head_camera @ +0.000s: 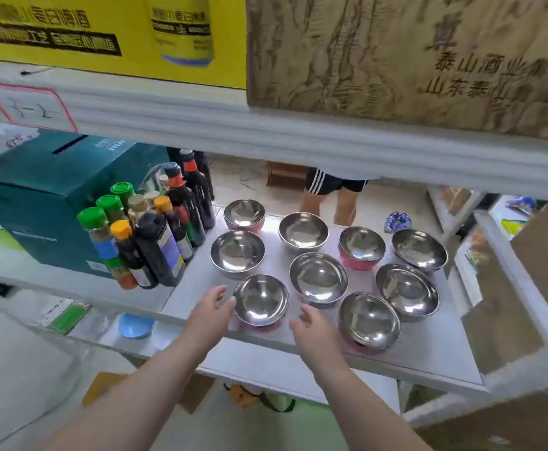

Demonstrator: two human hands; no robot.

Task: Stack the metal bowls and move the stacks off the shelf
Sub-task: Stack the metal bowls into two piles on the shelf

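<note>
Both grips, left hand (212, 309) and right hand (314, 330), are spreading empty around the front-edge bowl (261, 299) on the shelf (428, 356), nine bowls sitting unstacked.

- One camera only, worn on the person's head, so no second view shares the scene.
- It looks forward and down, close over the front of the middle shelf (428, 362).
- The wide lens bends the upper shelf edge (266, 131) across the top.

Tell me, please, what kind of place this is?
Probably a storeroom or small shop: metal shelving holds drink cartons, sauce and spice bottles, and loose metal bowls, with more shelves behind.
</note>
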